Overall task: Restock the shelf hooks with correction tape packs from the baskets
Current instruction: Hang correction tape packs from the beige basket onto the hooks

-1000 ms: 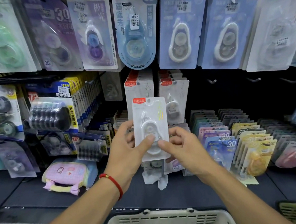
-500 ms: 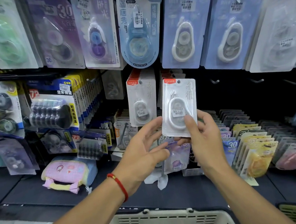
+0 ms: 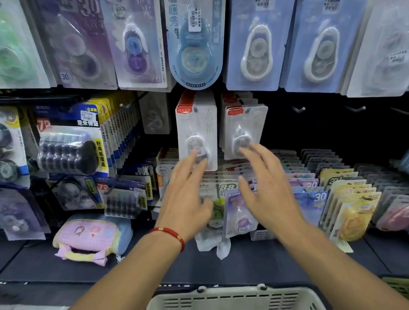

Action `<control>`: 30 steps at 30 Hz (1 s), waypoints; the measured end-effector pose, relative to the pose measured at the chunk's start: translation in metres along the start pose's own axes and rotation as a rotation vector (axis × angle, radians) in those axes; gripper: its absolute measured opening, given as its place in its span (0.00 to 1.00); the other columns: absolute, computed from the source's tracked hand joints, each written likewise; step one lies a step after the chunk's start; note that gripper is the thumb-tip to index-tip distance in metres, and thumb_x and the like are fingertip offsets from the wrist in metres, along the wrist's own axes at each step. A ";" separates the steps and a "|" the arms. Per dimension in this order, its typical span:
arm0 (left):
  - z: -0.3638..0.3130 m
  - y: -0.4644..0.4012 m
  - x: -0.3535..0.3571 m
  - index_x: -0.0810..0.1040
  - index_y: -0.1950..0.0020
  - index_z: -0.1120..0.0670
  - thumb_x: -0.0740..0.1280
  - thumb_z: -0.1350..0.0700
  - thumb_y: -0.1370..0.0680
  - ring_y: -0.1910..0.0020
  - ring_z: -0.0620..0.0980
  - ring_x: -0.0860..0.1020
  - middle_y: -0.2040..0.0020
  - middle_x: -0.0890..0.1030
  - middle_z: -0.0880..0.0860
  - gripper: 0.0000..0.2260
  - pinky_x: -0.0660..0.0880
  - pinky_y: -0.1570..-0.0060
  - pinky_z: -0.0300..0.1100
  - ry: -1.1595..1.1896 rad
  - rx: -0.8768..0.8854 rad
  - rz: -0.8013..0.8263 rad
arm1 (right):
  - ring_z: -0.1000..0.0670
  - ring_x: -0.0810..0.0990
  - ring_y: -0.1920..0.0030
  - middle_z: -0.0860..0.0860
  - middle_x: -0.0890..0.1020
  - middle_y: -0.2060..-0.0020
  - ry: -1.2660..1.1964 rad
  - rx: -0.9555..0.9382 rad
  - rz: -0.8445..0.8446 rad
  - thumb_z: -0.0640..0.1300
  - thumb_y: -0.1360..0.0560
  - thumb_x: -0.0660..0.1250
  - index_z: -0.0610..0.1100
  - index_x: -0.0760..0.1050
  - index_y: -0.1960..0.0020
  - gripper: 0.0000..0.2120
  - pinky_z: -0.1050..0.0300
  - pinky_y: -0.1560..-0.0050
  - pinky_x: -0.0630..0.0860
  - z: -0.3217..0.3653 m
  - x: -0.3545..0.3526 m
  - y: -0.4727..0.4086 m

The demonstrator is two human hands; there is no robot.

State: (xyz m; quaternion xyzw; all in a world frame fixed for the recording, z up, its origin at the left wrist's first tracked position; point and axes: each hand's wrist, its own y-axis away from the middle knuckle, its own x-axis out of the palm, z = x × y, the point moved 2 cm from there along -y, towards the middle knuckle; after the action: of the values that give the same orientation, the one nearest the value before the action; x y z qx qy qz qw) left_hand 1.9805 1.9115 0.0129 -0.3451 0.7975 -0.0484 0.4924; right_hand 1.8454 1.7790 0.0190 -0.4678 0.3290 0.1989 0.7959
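Hanging on its hook, the white correction tape pack point(image 3: 244, 130) may slip off if spread right hand point(image 3: 267, 188) knocks it.

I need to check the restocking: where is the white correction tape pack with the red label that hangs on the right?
In the head view, the white correction tape pack hangs at centre, right of its twin pack, just above the right hand.

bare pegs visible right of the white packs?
3 plainly: the first bare hook sits nearest the white pack, the second mid-row, the third farther right. A fourth may sit at the right frame edge.
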 end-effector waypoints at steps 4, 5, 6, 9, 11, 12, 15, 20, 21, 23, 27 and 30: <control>0.006 -0.007 0.008 0.55 0.14 0.51 0.70 0.62 0.22 0.15 0.49 0.45 0.14 0.41 0.46 0.39 0.59 0.19 0.50 -0.058 0.011 0.041 | 0.44 0.58 0.18 0.45 0.55 0.16 0.200 -0.058 0.133 0.45 0.18 0.66 0.43 0.64 0.19 0.29 0.44 0.23 0.65 -0.004 0.015 -0.037; 0.006 -0.006 0.010 0.54 0.14 0.50 0.69 0.63 0.22 0.15 0.48 0.45 0.14 0.39 0.45 0.40 0.62 0.20 0.51 -0.061 0.005 0.056 | 0.43 0.57 0.18 0.45 0.53 0.16 0.257 -0.067 0.154 0.45 0.18 0.65 0.43 0.63 0.19 0.29 0.43 0.23 0.65 -0.007 0.019 -0.046; 0.006 -0.005 0.013 0.53 0.14 0.50 0.69 0.63 0.22 0.15 0.48 0.46 0.14 0.38 0.44 0.41 0.66 0.23 0.51 -0.065 -0.003 0.065 | 0.42 0.57 0.18 0.44 0.52 0.16 0.313 -0.079 0.174 0.45 0.18 0.65 0.43 0.63 0.19 0.29 0.42 0.24 0.66 -0.009 0.023 -0.054; 0.006 -0.005 0.015 0.51 0.14 0.48 0.69 0.64 0.23 0.15 0.48 0.46 0.15 0.36 0.42 0.43 0.74 0.31 0.51 -0.077 -0.008 0.070 | 0.41 0.59 0.19 0.44 0.54 0.16 0.412 -0.064 0.211 0.44 0.20 0.65 0.42 0.65 0.21 0.28 0.41 0.29 0.71 -0.016 0.034 -0.076; 0.008 -0.005 0.015 0.51 0.14 0.48 0.68 0.65 0.24 0.15 0.49 0.46 0.15 0.36 0.42 0.43 0.75 0.32 0.53 -0.078 -0.002 0.073 | 0.41 0.57 0.19 0.45 0.53 0.16 0.408 -0.022 0.250 0.43 0.21 0.66 0.41 0.62 0.20 0.31 0.41 0.29 0.72 -0.021 0.039 -0.087; 0.009 -0.005 0.015 0.51 0.14 0.48 0.68 0.66 0.24 0.15 0.49 0.47 0.15 0.36 0.42 0.44 0.76 0.32 0.55 -0.076 0.002 0.075 | 0.40 0.56 0.18 0.44 0.52 0.16 0.389 -0.009 0.271 0.42 0.22 0.66 0.41 0.60 0.19 0.33 0.41 0.29 0.72 -0.023 0.041 -0.091; 0.015 -0.003 0.015 0.51 0.14 0.49 0.68 0.66 0.24 0.15 0.50 0.49 0.15 0.36 0.41 0.43 0.75 0.32 0.56 -0.082 0.021 0.082 | 0.38 0.59 0.20 0.42 0.53 0.17 0.373 -0.004 0.284 0.40 0.23 0.68 0.46 0.62 0.19 0.34 0.40 0.28 0.72 -0.027 0.042 -0.097; 0.026 0.006 0.014 0.58 0.15 0.51 0.69 0.64 0.23 0.17 0.53 0.55 0.13 0.48 0.48 0.38 0.70 0.26 0.51 -0.102 0.064 0.082 | 0.37 0.64 0.23 0.42 0.56 0.17 0.312 -0.040 0.215 0.36 0.23 0.65 0.42 0.67 0.24 0.28 0.42 0.33 0.74 -0.028 0.037 -0.075; 0.028 0.009 0.014 0.59 0.16 0.52 0.68 0.63 0.22 0.18 0.54 0.58 0.14 0.54 0.51 0.36 0.68 0.25 0.51 -0.108 0.063 0.098 | 0.37 0.66 0.24 0.42 0.59 0.19 0.275 -0.026 0.190 0.36 0.22 0.65 0.41 0.68 0.25 0.26 0.43 0.34 0.75 -0.031 0.035 -0.065; 0.034 0.017 0.012 0.65 0.19 0.52 0.67 0.62 0.21 0.25 0.57 0.70 0.22 0.71 0.55 0.31 0.72 0.30 0.51 -0.113 0.056 0.187 | 0.41 0.73 0.30 0.44 0.68 0.25 0.180 -0.006 0.149 0.37 0.20 0.64 0.41 0.71 0.27 0.21 0.45 0.38 0.75 -0.039 0.031 -0.039; 0.057 0.056 0.014 0.75 0.26 0.50 0.65 0.59 0.19 0.41 0.53 0.81 0.38 0.83 0.52 0.20 0.77 0.41 0.46 -0.183 0.033 0.693 | 0.47 0.80 0.59 0.53 0.82 0.51 0.000 0.038 0.168 0.42 0.22 0.65 0.46 0.79 0.41 0.10 0.48 0.56 0.78 -0.060 0.025 0.034; 0.082 0.103 0.023 0.76 0.28 0.47 0.65 0.58 0.18 0.40 0.49 0.79 0.36 0.82 0.48 0.19 0.72 0.42 0.38 -0.355 0.027 0.994 | 0.48 0.79 0.63 0.57 0.81 0.65 -0.032 0.137 0.410 0.48 0.25 0.64 0.49 0.81 0.49 0.09 0.50 0.56 0.79 -0.082 0.035 0.099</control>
State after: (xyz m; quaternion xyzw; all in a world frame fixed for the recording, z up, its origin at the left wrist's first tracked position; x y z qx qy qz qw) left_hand 1.9897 1.9972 -0.0898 0.0781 0.7685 0.2401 0.5880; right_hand 1.7803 1.7553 -0.0952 -0.3326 0.4174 0.3411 0.7739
